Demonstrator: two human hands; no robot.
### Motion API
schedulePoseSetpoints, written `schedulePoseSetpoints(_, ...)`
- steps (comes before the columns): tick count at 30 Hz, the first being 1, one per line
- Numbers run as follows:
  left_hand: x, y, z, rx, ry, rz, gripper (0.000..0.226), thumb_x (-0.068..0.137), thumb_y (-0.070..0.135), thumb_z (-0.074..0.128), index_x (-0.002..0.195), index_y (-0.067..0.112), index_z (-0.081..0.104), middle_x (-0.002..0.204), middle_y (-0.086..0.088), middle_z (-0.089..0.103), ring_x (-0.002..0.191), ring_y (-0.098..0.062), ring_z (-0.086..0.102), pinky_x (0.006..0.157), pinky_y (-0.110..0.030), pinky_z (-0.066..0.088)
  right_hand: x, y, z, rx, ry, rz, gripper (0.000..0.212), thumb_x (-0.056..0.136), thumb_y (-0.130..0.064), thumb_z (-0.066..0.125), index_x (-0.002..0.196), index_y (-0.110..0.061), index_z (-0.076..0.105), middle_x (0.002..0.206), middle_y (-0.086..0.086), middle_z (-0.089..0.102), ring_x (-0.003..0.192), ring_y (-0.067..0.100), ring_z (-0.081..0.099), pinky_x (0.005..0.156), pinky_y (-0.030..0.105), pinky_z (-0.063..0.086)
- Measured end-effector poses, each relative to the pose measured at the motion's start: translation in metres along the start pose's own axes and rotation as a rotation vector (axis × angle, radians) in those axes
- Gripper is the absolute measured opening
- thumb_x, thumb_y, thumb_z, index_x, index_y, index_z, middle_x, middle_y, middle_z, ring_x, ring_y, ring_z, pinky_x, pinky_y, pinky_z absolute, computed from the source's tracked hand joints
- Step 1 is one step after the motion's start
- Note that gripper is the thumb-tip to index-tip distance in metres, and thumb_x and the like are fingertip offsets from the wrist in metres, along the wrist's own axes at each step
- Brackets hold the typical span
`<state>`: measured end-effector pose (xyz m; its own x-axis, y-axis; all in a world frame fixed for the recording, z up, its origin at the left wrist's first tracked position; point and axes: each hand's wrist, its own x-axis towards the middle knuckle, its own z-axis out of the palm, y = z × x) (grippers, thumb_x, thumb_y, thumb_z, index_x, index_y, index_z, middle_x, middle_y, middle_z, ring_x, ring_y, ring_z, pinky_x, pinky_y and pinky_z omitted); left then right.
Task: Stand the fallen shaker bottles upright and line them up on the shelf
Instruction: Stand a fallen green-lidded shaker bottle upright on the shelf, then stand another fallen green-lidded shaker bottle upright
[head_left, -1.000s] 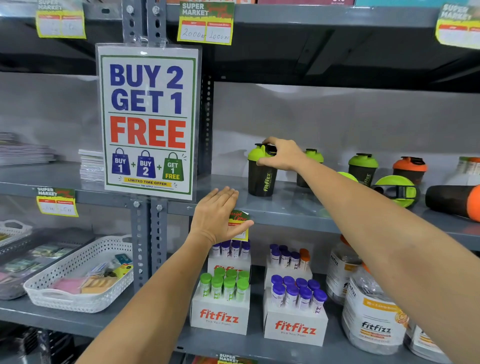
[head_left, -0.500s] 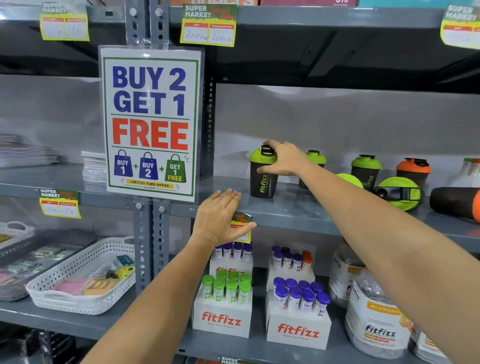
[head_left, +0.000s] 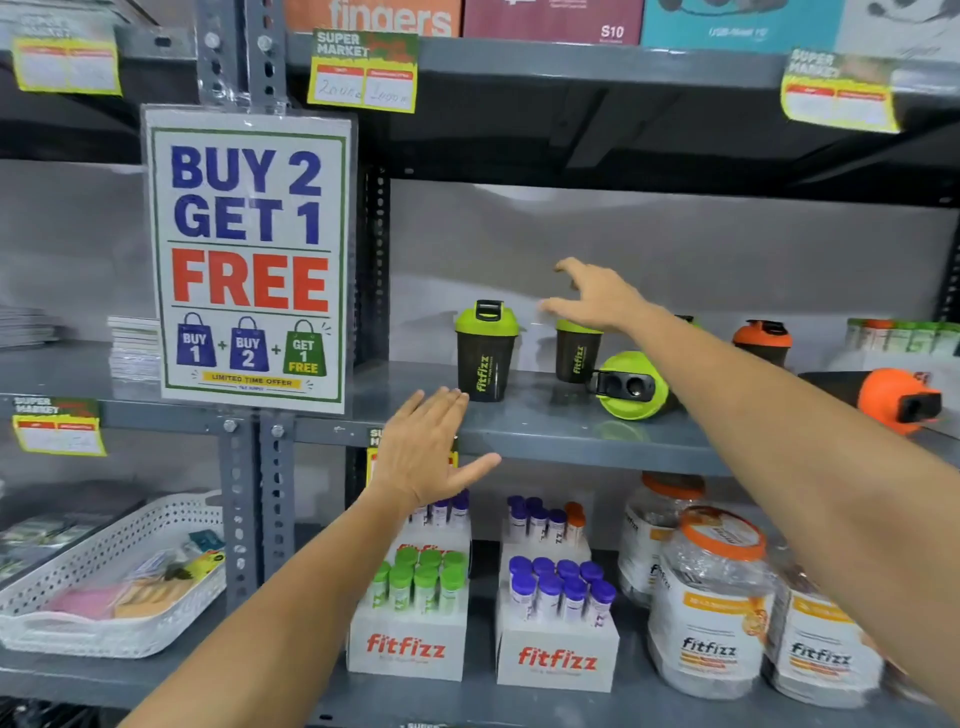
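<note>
Shaker count on my grey shelf (head_left: 545, 431)

I count two green shakers upright (head_left: 486, 351), (head_left: 577, 349), two fallen, one green (head_left: 631, 385), one orange (head_left: 891, 397); my right hand (head_left: 597, 299) and left hand (head_left: 423, 449) spread, empty.

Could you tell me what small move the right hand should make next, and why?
Probably lower the right hand, open and empty, onto the green-lidded shaker lying on its side on the shelf and stand it up; the leftmost shaker already stands upright.
</note>
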<state>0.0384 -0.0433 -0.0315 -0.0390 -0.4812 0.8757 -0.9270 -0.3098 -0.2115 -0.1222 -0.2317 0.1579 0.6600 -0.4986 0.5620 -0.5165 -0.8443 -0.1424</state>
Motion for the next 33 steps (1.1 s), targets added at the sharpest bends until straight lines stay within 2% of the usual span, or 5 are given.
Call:
schedulePoseSetpoints(7, 0.048, 0.093, 0.003, -0.082, 0.000, 0.040, 0.084, 0.084, 0.070, 0.038, 0.129, 0.002, 0.057, 0.132, -0.012, 0.060, 0.128, -0.025, 0.051, 0.111, -0.044, 0.035, -0.020, 0.069, -0.047, -0.085, -0.136, 0.030, 0.050, 0.088, -0.024, 0.056, 0.135, -0.011, 0.044, 0.128, 0.021, 0.054, 0.118, 0.036, 0.051, 0.094, 0.039, 0.040)
schedulePoseSetpoints(12, 0.056, 0.122, 0.018, -0.034, -0.110, 0.024, 0.089, 0.085, 0.073, 0.027, 0.135, 0.003, 0.051, 0.138, -0.012, 0.054, 0.134, -0.024, 0.044, 0.114, -0.044, 0.029, -0.043, 0.104, -0.046, -0.265, -0.362, 0.064, 0.067, 0.078, -0.016, 0.064, 0.140, -0.017, 0.038, 0.139, 0.017, 0.048, 0.120, 0.033, 0.050, 0.096, 0.036, 0.042)
schedulePoseSetpoints(19, 0.049, 0.126, 0.035, -0.004, 0.005, 0.013, 0.081, 0.084, 0.069, 0.035, 0.120, 0.002, 0.065, 0.121, -0.012, 0.067, 0.119, -0.025, 0.059, 0.102, -0.043, 0.045, -0.052, 0.112, -0.019, -0.278, -0.503, -0.073, 0.086, 0.066, -0.018, 0.076, 0.140, -0.023, 0.033, 0.133, 0.011, 0.053, 0.113, 0.030, 0.054, 0.094, 0.042, 0.047)
schedulePoseSetpoints(26, 0.047, 0.129, 0.037, -0.040, 0.144, 0.002, 0.075, 0.080, 0.066, 0.046, 0.110, 0.001, 0.070, 0.110, -0.012, 0.072, 0.110, -0.026, 0.065, 0.095, -0.041, 0.049, -0.047, 0.117, -0.005, -0.304, -0.403, -0.182, 0.086, 0.055, -0.033, 0.084, 0.131, -0.024, 0.044, 0.123, 0.005, 0.061, 0.111, 0.029, 0.055, 0.089, 0.038, 0.048)
schedulePoseSetpoints(33, 0.046, 0.129, 0.039, -0.014, 0.160, 0.000, 0.075, 0.080, 0.067, 0.047, 0.108, 0.002, 0.071, 0.109, -0.011, 0.072, 0.109, -0.025, 0.065, 0.095, -0.041, 0.049, -0.038, 0.103, 0.010, -0.119, -0.148, 0.012, 0.079, 0.047, -0.058, 0.082, 0.113, -0.023, 0.055, 0.120, 0.001, 0.065, 0.111, 0.029, 0.058, 0.082, 0.038, 0.051)
